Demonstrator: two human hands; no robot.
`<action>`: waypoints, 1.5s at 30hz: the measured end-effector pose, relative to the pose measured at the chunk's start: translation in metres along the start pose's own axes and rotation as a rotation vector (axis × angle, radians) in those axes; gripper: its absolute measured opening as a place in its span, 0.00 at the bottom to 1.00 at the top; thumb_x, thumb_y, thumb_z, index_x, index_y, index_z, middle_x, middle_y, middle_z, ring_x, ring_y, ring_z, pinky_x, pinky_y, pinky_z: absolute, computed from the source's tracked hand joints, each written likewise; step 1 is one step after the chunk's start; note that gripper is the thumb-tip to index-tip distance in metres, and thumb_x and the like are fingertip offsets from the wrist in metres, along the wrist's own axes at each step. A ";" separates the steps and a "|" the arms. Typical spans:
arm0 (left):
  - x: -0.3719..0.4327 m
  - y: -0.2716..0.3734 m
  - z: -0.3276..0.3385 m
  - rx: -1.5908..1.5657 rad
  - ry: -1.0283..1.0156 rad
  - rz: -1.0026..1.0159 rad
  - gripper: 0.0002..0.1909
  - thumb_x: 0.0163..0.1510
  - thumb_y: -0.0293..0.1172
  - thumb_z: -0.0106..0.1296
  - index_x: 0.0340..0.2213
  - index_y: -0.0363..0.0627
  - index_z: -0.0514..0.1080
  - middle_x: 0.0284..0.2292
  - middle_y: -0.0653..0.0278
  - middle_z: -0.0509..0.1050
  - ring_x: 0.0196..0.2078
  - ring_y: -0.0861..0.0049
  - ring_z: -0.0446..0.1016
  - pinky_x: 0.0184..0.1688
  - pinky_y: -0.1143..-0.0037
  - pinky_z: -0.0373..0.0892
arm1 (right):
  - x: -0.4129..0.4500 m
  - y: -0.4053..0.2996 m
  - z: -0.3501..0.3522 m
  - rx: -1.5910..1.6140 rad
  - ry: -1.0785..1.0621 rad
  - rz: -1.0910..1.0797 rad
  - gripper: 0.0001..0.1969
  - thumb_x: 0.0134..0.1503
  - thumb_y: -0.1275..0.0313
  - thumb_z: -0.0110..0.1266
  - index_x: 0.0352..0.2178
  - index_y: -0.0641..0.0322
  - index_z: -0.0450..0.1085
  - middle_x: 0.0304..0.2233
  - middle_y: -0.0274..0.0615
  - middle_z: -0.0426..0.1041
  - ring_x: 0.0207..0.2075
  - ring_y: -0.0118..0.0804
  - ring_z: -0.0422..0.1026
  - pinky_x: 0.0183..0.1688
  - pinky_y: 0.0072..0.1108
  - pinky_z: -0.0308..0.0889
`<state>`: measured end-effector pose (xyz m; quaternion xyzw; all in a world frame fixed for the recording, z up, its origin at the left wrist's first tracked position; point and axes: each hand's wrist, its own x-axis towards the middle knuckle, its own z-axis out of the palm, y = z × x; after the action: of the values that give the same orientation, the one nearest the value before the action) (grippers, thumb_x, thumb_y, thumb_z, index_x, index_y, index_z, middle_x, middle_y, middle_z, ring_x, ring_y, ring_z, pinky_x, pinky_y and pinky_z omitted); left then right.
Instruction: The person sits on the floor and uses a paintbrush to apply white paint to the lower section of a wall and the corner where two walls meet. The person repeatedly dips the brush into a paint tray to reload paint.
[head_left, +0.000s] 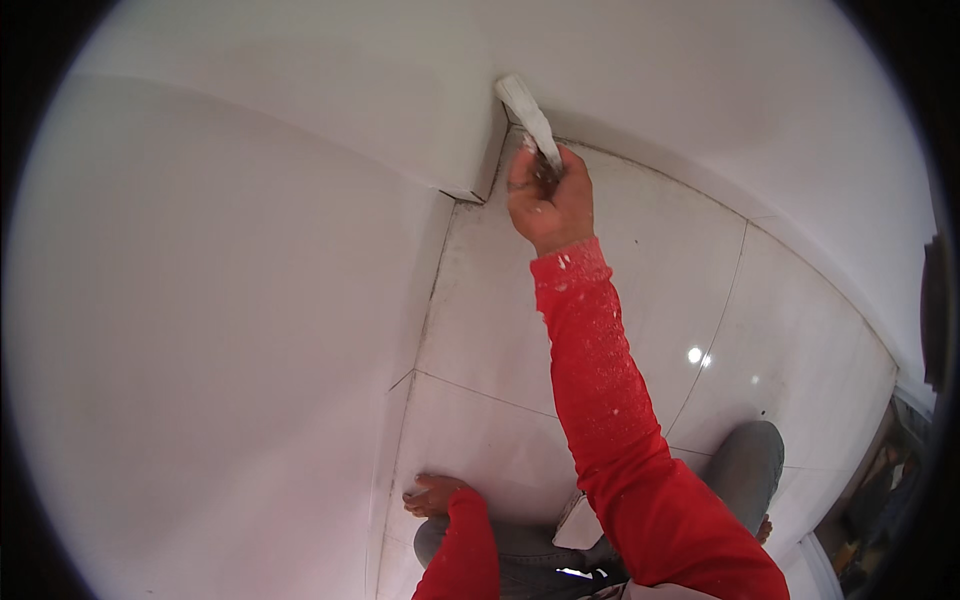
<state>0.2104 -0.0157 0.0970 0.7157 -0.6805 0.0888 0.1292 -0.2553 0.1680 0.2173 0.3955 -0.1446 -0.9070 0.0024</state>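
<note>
My right hand (553, 191) grips a flat tool coated in white (529, 112), which looks like a paintbrush. The tool's far end reaches the wall corner, just above the floor. White specks cover my fingers and the red sleeve (596, 337). My left hand (436, 495) is low at the left, beside the foot of the left wall (225, 300). Its thumb stands apart from the loosely bent fingers, and nothing shows in it. Between my legs is a white block-like object (579, 523), partly hidden by my right arm.
Pale floor tiles (495, 435) with dark joints meet the white walls. A tiled step in the wall (469, 193) juts out near the corner. My right knee (750, 465) is bent over the floor. Mixed items (877, 502) lie at the far right, beyond a pale edge.
</note>
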 end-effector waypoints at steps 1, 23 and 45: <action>0.003 0.006 -0.004 -0.020 -0.016 -0.034 0.26 0.58 0.43 0.46 0.49 0.32 0.59 0.50 0.40 0.61 0.51 0.46 0.60 0.53 0.54 0.58 | 0.001 -0.005 -0.006 -0.025 -0.027 0.016 0.08 0.58 0.75 0.47 0.35 0.73 0.66 0.31 0.46 0.72 0.31 0.40 0.74 0.35 0.26 0.77; -0.001 0.012 -0.005 -0.050 -0.006 -0.026 0.26 0.56 0.43 0.47 0.48 0.34 0.60 0.49 0.43 0.63 0.52 0.49 0.61 0.52 0.55 0.59 | -0.003 0.000 0.002 -0.010 -0.007 -0.013 0.12 0.60 0.71 0.45 0.38 0.72 0.66 0.34 0.48 0.72 0.34 0.41 0.73 0.35 0.22 0.76; -0.003 0.023 -0.020 0.049 0.001 -0.063 0.27 0.55 0.48 0.45 0.48 0.37 0.62 0.50 0.46 0.63 0.54 0.50 0.60 0.52 0.54 0.60 | -0.004 -0.020 -0.029 -0.055 -0.136 0.084 0.09 0.58 0.75 0.46 0.35 0.75 0.67 0.33 0.51 0.73 0.35 0.42 0.74 0.36 0.25 0.76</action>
<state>0.1880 -0.0073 0.1169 0.7398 -0.6551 0.1020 0.1147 -0.2293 0.1805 0.1958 0.3262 -0.1361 -0.9345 0.0415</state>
